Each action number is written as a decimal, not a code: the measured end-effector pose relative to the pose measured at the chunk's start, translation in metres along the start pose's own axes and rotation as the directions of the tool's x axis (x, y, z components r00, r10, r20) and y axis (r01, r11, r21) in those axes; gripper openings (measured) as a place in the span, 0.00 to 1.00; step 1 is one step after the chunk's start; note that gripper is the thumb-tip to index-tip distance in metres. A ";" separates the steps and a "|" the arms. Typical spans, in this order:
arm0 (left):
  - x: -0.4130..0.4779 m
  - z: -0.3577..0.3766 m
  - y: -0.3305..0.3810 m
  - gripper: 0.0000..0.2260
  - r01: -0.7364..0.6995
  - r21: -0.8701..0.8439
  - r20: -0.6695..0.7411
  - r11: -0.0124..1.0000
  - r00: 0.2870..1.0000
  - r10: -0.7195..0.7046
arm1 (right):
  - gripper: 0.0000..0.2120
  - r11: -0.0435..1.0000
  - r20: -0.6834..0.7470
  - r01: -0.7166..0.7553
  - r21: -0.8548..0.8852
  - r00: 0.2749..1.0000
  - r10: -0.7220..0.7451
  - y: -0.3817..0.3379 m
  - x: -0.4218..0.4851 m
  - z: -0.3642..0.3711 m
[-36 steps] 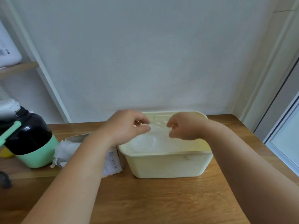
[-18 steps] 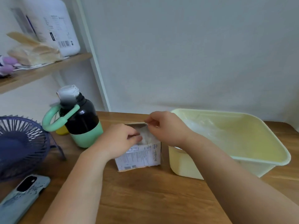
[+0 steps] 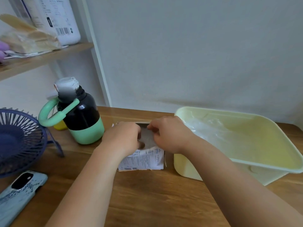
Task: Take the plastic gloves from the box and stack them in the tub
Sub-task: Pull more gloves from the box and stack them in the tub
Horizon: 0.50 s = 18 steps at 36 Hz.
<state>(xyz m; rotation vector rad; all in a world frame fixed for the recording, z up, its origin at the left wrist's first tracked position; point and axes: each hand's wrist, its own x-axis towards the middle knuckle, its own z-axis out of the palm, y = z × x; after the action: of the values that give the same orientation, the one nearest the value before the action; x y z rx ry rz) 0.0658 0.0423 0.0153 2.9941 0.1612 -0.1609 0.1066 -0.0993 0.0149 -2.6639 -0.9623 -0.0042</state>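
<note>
Sinking deeper into box (image 3: 147,159): left hand (image 3: 123,138), right hand (image 3: 168,136).

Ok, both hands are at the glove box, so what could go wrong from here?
1. The left hand and right hand both work in the open top of the box, and neither visibly braces its side, so the box may lift or tip with the pull.
2. What each grip holds is hidden; the thin gloves could come out in a clump.
3. The bottle stands close by the left hand and might get knocked.
</note>
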 end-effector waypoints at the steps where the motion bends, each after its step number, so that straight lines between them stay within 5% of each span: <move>1: -0.001 0.000 -0.001 0.07 -0.022 0.012 -0.017 1.000 1.000 0.022 | 0.20 1.000 0.007 -0.004 -0.010 1.000 0.004 0.000 0.001 0.000; 9: -0.009 0.005 -0.016 0.06 -0.210 -0.346 -0.313 0.915 0.945 0.098 | 0.20 1.000 0.025 0.029 -0.010 0.999 -0.028 0.000 -0.002 -0.001; 18: -0.004 0.022 -0.020 0.06 -0.303 -0.488 -0.571 0.819 0.820 -0.037 | 0.08 0.969 0.020 0.020 0.244 0.999 -0.025 -0.001 -0.005 -0.004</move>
<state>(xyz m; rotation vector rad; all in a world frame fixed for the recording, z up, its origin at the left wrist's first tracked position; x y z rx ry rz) 0.0576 0.0582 -0.0089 2.3476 0.0301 0.6797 0.1024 -0.1031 0.0186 -2.4321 -0.9347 0.1318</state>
